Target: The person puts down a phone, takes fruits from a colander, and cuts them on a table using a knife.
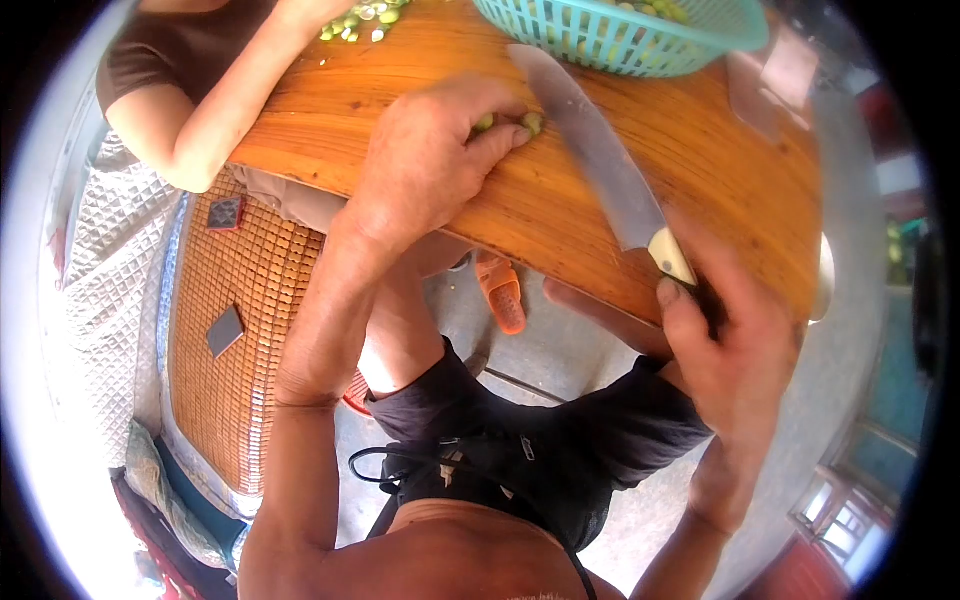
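Note:
On the wooden table point(620, 255), my left hand point(425, 150) has its thumb and fingers closed around small green fruits point(532, 123). One pokes out past the thumb tip, and another shows between thumb and forefinger. A large kitchen knife point(595, 150) is gripped in my right hand point(735, 335) by its cream and dark handle. Its broad blade slants up and left over the tabletop, just right of the fruit and apart from it. The tip points toward a turquoise plastic basket point(630, 45) that contains more green pieces.
A co-worker's bent arm point(225, 125) rests at the table's left edge, near a pile of cut green pieces point(365, 18). A pinkish-white object point(790, 65) lies by the basket. Below are an orange sandal point(500, 292) and a woven-mat seat point(225, 400) with a dark phone-like slab point(226, 331).

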`<state>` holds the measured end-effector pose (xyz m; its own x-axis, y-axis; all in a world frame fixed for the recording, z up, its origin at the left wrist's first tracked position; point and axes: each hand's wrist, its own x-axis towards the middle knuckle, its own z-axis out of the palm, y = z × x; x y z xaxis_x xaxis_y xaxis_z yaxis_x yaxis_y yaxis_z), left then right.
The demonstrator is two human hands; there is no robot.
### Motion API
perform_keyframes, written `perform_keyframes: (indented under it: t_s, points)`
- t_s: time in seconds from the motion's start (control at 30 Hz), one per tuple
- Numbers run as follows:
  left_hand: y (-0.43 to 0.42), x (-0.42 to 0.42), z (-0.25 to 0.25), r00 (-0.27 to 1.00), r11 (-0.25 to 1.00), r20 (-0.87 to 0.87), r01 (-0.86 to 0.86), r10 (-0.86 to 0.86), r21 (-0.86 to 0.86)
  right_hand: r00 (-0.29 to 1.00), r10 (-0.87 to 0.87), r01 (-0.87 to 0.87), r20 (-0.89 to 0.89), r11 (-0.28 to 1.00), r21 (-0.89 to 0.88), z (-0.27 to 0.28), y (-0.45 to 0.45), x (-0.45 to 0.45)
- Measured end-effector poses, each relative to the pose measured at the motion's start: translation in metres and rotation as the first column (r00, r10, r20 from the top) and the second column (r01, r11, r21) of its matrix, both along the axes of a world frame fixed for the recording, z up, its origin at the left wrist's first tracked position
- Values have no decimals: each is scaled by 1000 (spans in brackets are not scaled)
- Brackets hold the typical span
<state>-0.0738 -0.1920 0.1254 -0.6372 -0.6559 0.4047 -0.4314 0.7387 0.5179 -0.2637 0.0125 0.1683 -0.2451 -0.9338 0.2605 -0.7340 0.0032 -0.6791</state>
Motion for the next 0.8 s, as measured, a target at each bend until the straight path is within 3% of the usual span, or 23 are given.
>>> perform_keyframes:
  t_s: [0.57, 0.8]
  points:
    - [9, -6, -2, 997, 994, -53, -66, 61, -92, 999, 28, -30, -45, 998, -62, -12, -10, 5]
    - [13, -13, 0, 993, 993, -38, -114, 113, -8, 999, 1, -3, -42, 999, -49, -15, -9, 3]
